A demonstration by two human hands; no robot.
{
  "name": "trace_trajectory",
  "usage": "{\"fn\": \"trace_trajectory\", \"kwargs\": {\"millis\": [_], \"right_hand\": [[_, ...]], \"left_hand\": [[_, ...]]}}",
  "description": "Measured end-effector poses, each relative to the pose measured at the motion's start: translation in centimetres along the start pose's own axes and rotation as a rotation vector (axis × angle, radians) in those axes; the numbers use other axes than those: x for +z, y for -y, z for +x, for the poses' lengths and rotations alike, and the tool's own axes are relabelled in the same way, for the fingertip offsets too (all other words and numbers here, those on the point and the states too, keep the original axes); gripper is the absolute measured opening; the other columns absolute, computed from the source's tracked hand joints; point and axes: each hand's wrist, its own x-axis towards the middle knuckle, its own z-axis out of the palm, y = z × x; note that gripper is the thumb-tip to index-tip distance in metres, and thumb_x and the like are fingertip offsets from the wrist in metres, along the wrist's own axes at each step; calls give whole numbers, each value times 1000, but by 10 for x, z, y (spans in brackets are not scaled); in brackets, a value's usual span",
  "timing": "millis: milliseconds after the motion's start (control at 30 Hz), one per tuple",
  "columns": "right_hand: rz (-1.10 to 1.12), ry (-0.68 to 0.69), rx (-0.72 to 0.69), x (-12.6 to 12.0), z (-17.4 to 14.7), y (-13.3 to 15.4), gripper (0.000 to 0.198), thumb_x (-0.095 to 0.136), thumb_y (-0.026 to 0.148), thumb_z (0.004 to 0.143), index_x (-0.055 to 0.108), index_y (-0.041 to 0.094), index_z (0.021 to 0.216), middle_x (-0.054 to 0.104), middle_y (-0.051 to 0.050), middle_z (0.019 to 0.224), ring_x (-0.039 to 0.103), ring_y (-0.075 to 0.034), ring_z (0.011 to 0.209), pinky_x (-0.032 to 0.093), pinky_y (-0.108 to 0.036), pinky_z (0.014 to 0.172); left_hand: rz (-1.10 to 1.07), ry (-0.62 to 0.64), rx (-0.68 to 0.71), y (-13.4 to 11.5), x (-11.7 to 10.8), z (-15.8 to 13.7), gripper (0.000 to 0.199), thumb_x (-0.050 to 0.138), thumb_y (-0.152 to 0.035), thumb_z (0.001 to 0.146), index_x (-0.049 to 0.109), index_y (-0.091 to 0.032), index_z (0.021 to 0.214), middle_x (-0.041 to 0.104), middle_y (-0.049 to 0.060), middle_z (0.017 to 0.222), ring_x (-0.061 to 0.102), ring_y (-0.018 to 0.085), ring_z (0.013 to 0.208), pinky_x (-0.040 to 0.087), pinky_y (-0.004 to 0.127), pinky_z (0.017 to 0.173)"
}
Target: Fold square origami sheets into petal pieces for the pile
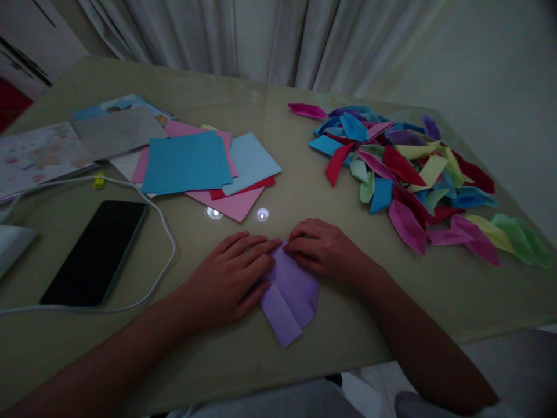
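Note:
A partly folded sheet of purple paper [292, 287] lies on the table before me, with a folded flap down its lower left side. My left hand [237, 276] rests along its left edge, fingers pressed together over the top left and the thumb against the side, holding it. At the upper right edge, my right hand [324, 247] has its fingers bent and closed on the paper near its top point. Both sets of fingertips almost meet there. The fingers cover part of the top and left edges.
To the right lies a heap of folded colored paper pieces [391, 168]. Flat sheets, a blue sheet [185, 162] on top, lie at the back left beside a printed booklet [43, 154]. A phone [98, 255] and a white cable [169, 255] are left of my hands.

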Motion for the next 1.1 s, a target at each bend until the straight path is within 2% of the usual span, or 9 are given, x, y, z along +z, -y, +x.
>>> {"fn": "trace_trajectory", "kwargs": {"millis": [600, 800, 967, 1100], "right_hand": [[32, -14, 11, -2, -1, 0, 13, 67, 19, 102, 80, 17, 107, 76, -10, 106, 69, -24, 98, 53, -38, 90], [109, -11, 126, -7, -2, 4, 27, 63, 9, 93, 80, 17, 111, 78, -10, 108, 71, -23, 99, 54, -38, 91], [59, 10, 112, -7, -2, 6, 32, 63, 11, 91, 81, 17, 116, 77, -11, 105, 70, -25, 96, 53, -40, 89], [59, 36, 106, -7, -1, 7, 30, 64, 11, 91, 82, 19, 113, 76, -10, 105, 69, -24, 96, 52, -41, 90]], "left_hand": [[3, 7, 0, 0, -1, 0, 28, 55, -33, 107, 66, -20, 129, 58, 9, 163, 57, 32, 143, 38, 54, 123], [7, 5, 1, 1, -2, 0, 27, 55, -33, 108, 65, -20, 129, 58, 8, 163, 55, 31, 145, 36, 53, 125], [7, 6, 9, 1, -2, 1, 27, 56, -33, 107, 65, -20, 129, 60, 10, 161, 56, 32, 144, 38, 54, 123], [-5, -3, 4, 0, -2, 1, 27, 56, -32, 107, 66, -21, 129, 61, 10, 161, 56, 32, 144, 39, 55, 123]]}}
